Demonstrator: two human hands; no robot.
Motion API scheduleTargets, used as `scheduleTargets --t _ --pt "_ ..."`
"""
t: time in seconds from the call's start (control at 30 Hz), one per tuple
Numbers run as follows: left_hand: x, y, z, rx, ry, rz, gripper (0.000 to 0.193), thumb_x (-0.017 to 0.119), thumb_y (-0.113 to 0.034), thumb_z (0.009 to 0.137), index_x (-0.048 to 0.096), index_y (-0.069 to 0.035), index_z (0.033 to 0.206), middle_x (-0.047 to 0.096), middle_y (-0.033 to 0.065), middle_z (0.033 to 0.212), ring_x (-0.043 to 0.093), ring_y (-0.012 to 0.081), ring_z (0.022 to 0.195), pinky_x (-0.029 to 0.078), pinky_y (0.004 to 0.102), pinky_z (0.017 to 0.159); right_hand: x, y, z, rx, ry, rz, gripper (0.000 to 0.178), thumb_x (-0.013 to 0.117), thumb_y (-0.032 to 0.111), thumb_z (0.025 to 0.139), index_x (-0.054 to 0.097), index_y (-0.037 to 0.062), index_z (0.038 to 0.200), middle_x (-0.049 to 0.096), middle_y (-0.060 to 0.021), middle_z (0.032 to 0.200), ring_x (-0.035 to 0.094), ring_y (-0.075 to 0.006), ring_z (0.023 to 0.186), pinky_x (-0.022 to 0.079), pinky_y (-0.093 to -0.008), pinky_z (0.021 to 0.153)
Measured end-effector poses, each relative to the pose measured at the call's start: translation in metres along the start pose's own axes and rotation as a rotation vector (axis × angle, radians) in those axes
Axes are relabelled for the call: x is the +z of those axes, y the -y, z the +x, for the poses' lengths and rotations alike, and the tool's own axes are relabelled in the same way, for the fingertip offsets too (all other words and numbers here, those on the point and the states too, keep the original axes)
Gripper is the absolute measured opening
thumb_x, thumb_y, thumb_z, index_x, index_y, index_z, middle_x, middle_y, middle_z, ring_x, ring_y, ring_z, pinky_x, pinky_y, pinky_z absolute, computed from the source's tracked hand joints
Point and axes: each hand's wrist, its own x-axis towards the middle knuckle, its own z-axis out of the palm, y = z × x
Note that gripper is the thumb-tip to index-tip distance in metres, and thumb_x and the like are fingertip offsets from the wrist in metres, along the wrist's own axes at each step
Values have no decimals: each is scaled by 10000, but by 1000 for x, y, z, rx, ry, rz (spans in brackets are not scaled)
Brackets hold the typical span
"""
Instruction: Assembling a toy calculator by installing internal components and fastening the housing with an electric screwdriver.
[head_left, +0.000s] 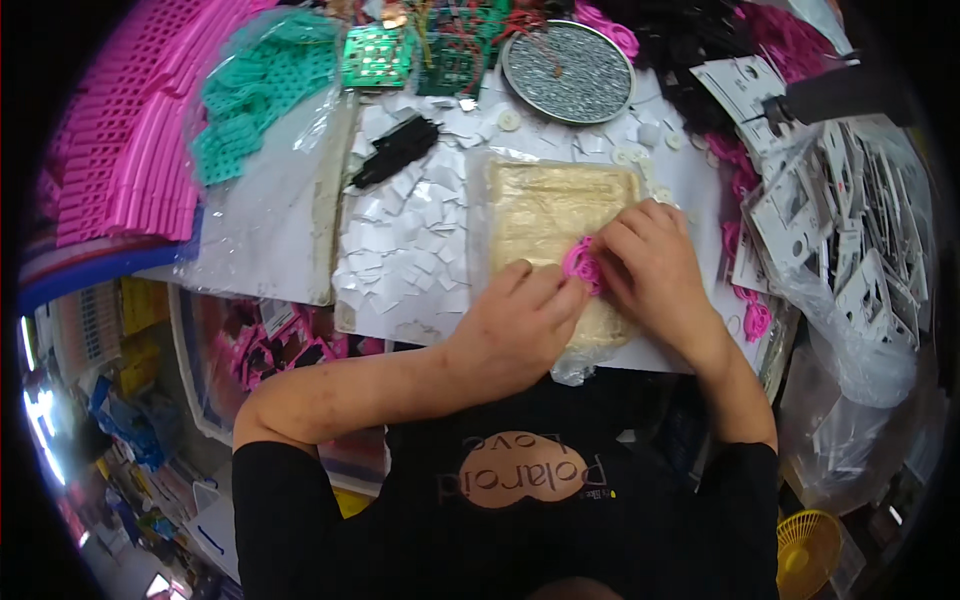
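A small bright pink looped piece (581, 267), resembling a coiled cord, is between my two hands. My left hand (525, 325) comes from the left with its fingertips closed on the piece's near side. My right hand (650, 265) is bent over its right side, thumb and fingers pinching it; part of the piece is hidden by the fingers. Directly beneath both hands lies a flat beige pad (540, 215) wrapped in clear plastic film, on the white worktable.
Many white paper slips (400, 250) lie left of the pad, with a black object (397, 152) among them. Beyond stand a round grey-topped dish (568, 72) and green circuit boards (378, 57). Pink plastic strips (150, 150) and a teal bag (260, 90) are far left; white cards (850, 220) fill the right.
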Motion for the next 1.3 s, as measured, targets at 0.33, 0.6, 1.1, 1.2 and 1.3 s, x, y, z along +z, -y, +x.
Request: scheduleTargets --t 0.33,0.6,1.1,1.2,1.3 --pt "13 14 -9 4 -41 -214 348 617 -136 857 649 22 1166 601 184 1227 558 342 1226 451 451 1051 -10 5 36 18 325 -13 145 681 34 709 678 73 848 636 -119 801 635 -341 812 456 -453 765" --pt "-197 159 -58 -689 -541 56 425 751 -316 870 670 9 1133 695 182 1147 671 339 1081 524 428 936 -11 11 4 125 94 53 295 679 3 715 622 61 998 606 -115 939 563 -335 911 421 -434 784" --pt "-189 80 -44 -487 -433 553 332 827 -205 735 601 -16 889 550 127 834 542 336 808 423 401 748 -13 47 0 183 -104 975 799 821 174 805 430 9 1482 565 -129 1319 578 -224 1102 497 -353 897" --pt "-123 9 -16 -206 -267 241 543 879 -410 672 579 -46 941 501 147 950 495 363 905 389 508 854 -10 78 16 405 5 1658 812 774 200 879 349 39 1552 552 -110 1374 547 -172 1198 482 -348 997" --pt "-96 2 -27 -178 -397 -67 690 887 -413 685 571 -28 1163 505 142 1176 476 347 1122 354 538 1051 -28 61 -3 399 15 1701 706 738 179 908 414 19 1513 613 -72 1290 580 -150 1126 491 -347 986"
